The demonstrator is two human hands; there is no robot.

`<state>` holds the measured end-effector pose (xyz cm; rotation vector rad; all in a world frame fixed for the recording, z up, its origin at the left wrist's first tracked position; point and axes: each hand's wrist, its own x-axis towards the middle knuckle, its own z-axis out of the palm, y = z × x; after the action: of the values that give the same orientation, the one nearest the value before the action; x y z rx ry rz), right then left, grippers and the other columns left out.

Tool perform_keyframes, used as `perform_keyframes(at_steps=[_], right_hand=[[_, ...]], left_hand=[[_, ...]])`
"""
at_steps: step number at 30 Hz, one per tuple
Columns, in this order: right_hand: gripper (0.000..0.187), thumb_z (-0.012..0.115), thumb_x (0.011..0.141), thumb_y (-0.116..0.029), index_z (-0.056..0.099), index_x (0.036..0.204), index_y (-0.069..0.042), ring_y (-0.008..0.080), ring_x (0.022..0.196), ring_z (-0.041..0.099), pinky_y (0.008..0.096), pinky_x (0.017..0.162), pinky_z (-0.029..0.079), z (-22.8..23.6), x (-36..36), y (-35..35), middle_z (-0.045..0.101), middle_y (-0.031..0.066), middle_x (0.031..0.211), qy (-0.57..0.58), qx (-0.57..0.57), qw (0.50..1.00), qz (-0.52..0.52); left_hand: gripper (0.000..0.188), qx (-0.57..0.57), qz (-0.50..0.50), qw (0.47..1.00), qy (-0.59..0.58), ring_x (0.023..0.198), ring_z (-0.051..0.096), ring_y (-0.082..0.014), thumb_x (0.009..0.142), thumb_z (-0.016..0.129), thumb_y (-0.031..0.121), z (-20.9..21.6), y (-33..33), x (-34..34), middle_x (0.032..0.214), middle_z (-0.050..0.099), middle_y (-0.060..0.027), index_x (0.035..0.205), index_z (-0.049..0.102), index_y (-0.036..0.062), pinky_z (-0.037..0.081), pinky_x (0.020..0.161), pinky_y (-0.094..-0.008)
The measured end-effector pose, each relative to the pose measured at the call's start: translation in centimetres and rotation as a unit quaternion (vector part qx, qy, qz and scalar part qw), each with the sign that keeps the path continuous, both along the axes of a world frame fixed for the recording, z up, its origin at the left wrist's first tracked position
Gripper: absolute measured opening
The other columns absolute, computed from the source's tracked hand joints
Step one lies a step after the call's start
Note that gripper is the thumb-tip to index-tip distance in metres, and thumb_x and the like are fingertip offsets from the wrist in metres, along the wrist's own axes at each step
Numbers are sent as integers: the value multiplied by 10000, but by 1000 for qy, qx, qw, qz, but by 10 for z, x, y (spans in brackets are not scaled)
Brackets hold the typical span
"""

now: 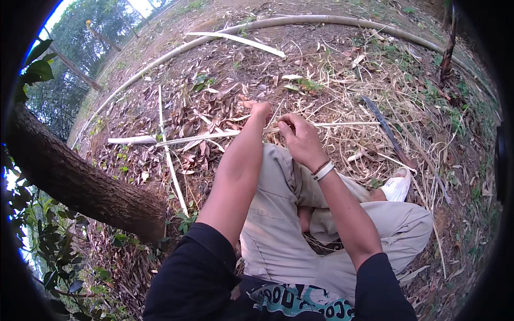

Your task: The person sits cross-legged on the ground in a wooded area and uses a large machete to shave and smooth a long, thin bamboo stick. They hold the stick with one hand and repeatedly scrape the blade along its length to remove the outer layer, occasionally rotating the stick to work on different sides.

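Note:
A long pale bamboo strip lies crosswise in front of my knees, passing by both hands. My right hand is closed, thumb and fingers pinched together at this strip. Just left of it is my left hand, one finger stretched to the left and the others curled; what they hold is hidden. A short thin sliver slants up between the two hands. At the left, a wider pale bamboo piece meets the strip's end. Another narrow strip crosses there, running toward me.
A long dark blade with a handle lies to the right among curly shavings. A bamboo pole arcs across the far side, near a split bamboo piece. A leaning tree trunk stands close on my left.

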<state>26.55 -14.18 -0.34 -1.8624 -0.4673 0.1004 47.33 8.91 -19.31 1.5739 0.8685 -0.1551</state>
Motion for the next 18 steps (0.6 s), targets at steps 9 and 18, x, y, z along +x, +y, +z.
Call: perform_keyframes(at_steps=[9,18], right_hand=[[787,360,1002,-593,188,1530,-36,312,1420,339,467,1175,290,-9,1,20,342,218,1521,250,503,820,109],[780,337,995,-616,144,1569,-124,359,1488,142,455,1179,247,29,-22,58,162,214,1601,237,510,821,97]], left_hand=[[261,-62,-174,983,-8,467,460,-94,1005,480,252,68,-69,-26,625,536,15,814,559,93,386,401,-247],[283,-213,-60,975,2,465,453,-88,1016,464,265,72,-32,-38,623,536,13,809,554,95,386,401,-236]])
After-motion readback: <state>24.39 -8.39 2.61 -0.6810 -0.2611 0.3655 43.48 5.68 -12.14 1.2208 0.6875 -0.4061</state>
